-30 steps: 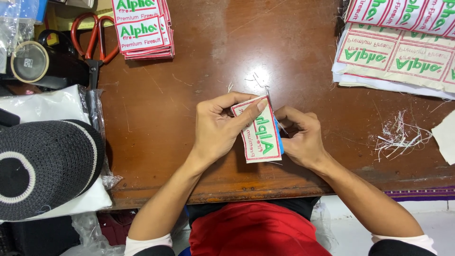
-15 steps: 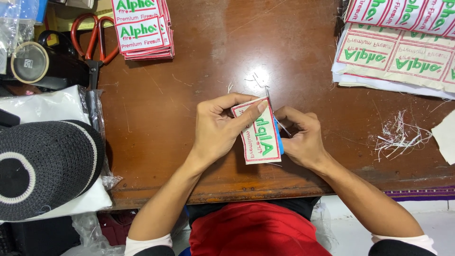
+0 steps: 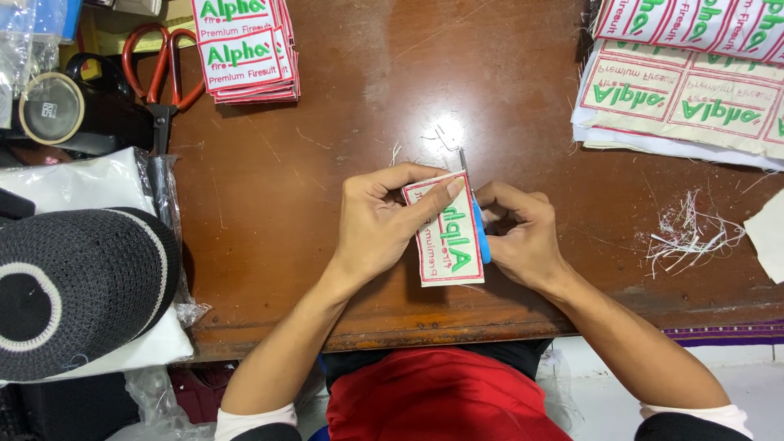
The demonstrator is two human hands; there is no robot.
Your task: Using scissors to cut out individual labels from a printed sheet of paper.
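My left hand (image 3: 382, 220) pinches a white embroidered patch (image 3: 445, 241) with green lettering and a red border, holding it over the brown wooden table (image 3: 343, 122) near its front edge. My right hand (image 3: 523, 233) grips small blue-handled snips (image 3: 480, 233) along the patch's right edge, with the metal tip pointing away from me past the patch's top corner.
A stack of cut patches (image 3: 245, 49) lies at the back left beside red-handled scissors (image 3: 159, 77). Uncut patch sheets (image 3: 686, 73) lie at the back right. Thread scraps (image 3: 686, 233) litter the right side. A dark knitted cap (image 3: 73, 286) and tape roll (image 3: 49, 106) sit left.
The patch's top edge has tilted slightly and the snips' tip now shows above its top corner. Both hands stay in the same place.
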